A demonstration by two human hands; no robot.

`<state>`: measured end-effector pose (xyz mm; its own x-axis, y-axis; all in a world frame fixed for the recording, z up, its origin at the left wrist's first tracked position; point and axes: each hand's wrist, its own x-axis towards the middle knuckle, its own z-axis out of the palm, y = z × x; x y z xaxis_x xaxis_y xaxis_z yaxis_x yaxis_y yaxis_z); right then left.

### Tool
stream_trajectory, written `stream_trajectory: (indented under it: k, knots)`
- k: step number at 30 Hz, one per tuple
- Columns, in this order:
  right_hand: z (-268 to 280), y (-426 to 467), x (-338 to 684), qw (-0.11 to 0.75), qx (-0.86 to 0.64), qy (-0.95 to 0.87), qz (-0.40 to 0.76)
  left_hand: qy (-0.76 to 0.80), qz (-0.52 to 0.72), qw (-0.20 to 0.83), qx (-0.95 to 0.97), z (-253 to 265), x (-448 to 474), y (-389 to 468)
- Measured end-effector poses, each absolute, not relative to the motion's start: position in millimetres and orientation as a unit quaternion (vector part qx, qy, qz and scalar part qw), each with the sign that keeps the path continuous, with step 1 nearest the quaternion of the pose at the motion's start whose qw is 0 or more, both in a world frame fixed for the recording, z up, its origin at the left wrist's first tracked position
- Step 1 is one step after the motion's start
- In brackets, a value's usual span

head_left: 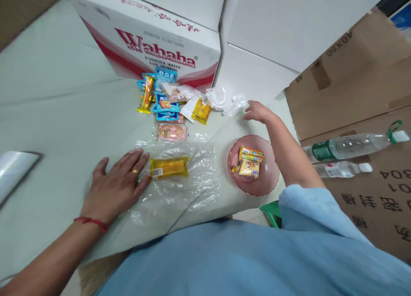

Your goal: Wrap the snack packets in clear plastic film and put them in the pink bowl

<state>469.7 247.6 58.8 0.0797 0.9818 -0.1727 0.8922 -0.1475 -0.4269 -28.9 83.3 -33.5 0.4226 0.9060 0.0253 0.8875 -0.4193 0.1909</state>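
My left hand [120,180] lies flat with fingers spread, its fingertips at the edge of a clear plastic bag [205,189]. A yellow-wrapped snack [170,167] rests on that bag, right beside my thumb and fingers. Over at the right, my right hand [257,112] reaches past a pink glass bowl [236,182], fingers apart, close to a crumpled clear plastic bag [236,105]; I cannot make out whether it touches. Inside the bowl are several small snack packets [250,167].
Blue, yellow and pink snack packets [167,105] are piled before a Wahaha water carton [154,47]. White boxes [257,69] stand behind. Two plastic bottles [353,144] are at the right by brown cardboard [346,86]. A green object [272,213] shows below the table edge.
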Motion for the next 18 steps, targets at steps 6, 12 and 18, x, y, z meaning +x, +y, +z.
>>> stream_trajectory:
  k: [6,12,18]
  knots:
    - [112.2,62.3,470.0,0.186,-0.665,-0.713,0.119,0.530,0.074,0.071,0.842,-34.8,-27.9,83.1]
    - [68.4,-86.5,404.9,0.107,-0.620,-0.775,0.067,0.524,0.090,0.071,0.844,-32.7,-26.6,82.9]
    - [6.7,-71.1,425.4,0.152,-0.646,-0.748,-0.007,0.521,0.090,0.075,0.845,-33.0,-27.6,82.5]
